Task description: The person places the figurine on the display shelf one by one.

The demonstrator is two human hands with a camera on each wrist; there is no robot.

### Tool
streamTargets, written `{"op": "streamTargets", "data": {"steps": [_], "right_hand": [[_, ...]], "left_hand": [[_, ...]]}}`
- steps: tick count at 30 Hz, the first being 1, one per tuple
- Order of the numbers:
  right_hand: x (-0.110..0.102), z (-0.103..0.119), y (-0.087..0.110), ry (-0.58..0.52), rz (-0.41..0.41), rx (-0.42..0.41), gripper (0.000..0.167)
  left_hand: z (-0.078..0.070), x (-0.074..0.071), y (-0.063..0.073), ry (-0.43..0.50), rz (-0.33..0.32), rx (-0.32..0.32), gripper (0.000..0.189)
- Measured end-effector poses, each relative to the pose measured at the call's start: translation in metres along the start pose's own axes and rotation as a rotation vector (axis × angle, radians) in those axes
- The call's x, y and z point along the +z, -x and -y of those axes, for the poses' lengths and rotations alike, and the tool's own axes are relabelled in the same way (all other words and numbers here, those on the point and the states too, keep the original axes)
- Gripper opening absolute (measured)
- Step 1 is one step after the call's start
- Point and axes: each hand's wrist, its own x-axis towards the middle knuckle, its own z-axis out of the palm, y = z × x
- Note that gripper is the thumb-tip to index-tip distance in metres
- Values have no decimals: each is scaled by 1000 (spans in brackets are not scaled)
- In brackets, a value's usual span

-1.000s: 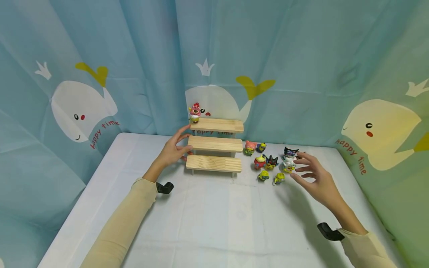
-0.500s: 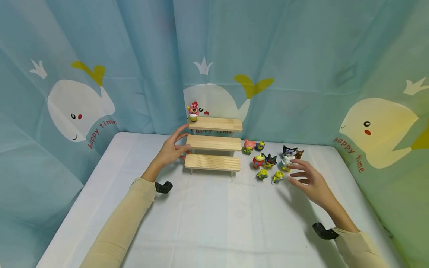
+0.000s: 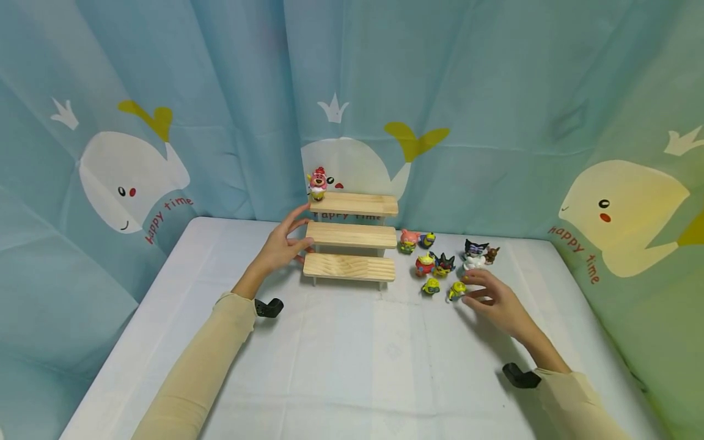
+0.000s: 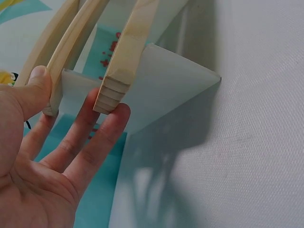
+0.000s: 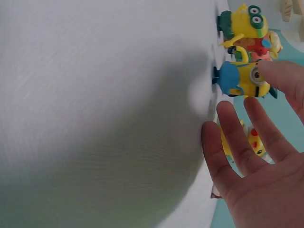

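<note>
A three-tier wooden display stand point(image 3: 349, 267) stands at the table's back. My left hand point(image 3: 277, 249) holds its left end; in the left wrist view the thumb and a finger point(image 4: 38, 135) pinch the middle plank point(image 4: 56, 88), and other fingertips touch the lowest plank's end point(image 4: 110, 95). A pink bear figurine point(image 3: 317, 185) stands on the top tier's left end. My right hand point(image 3: 497, 307) is spread beside a one-eyed minion figurine point(image 5: 230, 78) in blue overalls. The thumb point(image 5: 287, 78) overlaps its head in the right wrist view; the other fingers are spread below it, with a gap to the thumb.
Several figurines crowd the table right of the stand: a goggled minion point(image 3: 431, 286), a red-clad one point(image 3: 425, 264), a black-eared one point(image 3: 443, 264), a pink one point(image 3: 409, 241), and a black-and-white one point(image 3: 474, 252) with a small brown one point(image 3: 492, 254). A whale-print curtain point(image 3: 352, 73) hangs behind.
My right hand has moved left and toward the table's front, from the black-and-white figurine to the front minion, its fingers drawing closer together. The left hand stays on the stand.
</note>
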Motion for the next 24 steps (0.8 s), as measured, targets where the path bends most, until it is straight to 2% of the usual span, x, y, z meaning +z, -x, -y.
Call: {"op": "streamTargets", "data": {"steps": [15,24], "right_hand": [[7,-6,-5,77,-2,-32,37],[8,-9,-5,99,-2,-13,36]], "left_hand": [[1,0,0,9,7,13,77],[2,1,0,4,6,9,76]]}}
